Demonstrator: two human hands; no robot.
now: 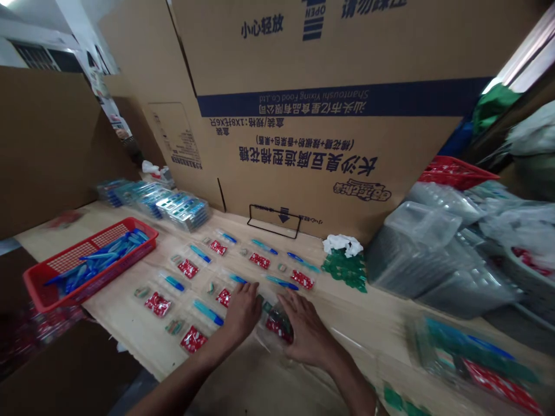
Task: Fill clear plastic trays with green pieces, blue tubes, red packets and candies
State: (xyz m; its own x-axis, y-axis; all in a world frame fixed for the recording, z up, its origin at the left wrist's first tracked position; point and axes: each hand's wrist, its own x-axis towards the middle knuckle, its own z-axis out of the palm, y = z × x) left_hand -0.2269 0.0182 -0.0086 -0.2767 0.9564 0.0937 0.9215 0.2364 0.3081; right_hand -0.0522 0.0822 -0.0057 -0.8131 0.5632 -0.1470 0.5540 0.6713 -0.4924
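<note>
A clear plastic tray [267, 340] holding a red-and-white packet [280, 328] and something dark green lies between my hands. My left hand [243, 311], its fingers bent, grips the tray's left edge. On the opposite side, my right hand [309, 332] curls over the rim with its thumb low by the packet. Around them lie several clear trays, each with a blue pen-like piece [208, 312] and a red packet [193, 339]. One blue piece [281, 282] is just beyond my fingertips. My hands cover part of the nearest trays.
A red basket [143, 245] of blue pen-like pieces stands left, with stacked filled trays [184, 209] behind. A large carton [303, 133] walls the back. To the right are green pieces [344, 270], stacked empty trays [403, 260] and a blurred pile of filled trays [477, 364].
</note>
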